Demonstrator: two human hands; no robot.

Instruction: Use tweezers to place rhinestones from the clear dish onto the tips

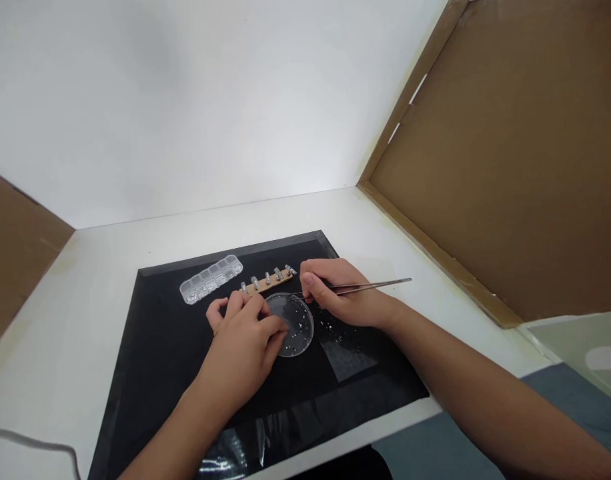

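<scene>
Black mat (pixel 150 347) on white table (pixel 85 267). Right hand (pixel 335 293) pinches tweezers (pixel 365 287); long axis near horizontal, tips pointing left over round dish (pixel 298 330). Left hand (pixel 245 343) fingers curled, touching wooden strip (pixel 268 282).

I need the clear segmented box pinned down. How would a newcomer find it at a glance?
Start at the black mat on the white table. Near its far left edge, beyond the left hand, lies the segmented box, slanted. Unlike the round clear dish and the tan strip beside it, it is a long clear bar split into small cells.
</scene>
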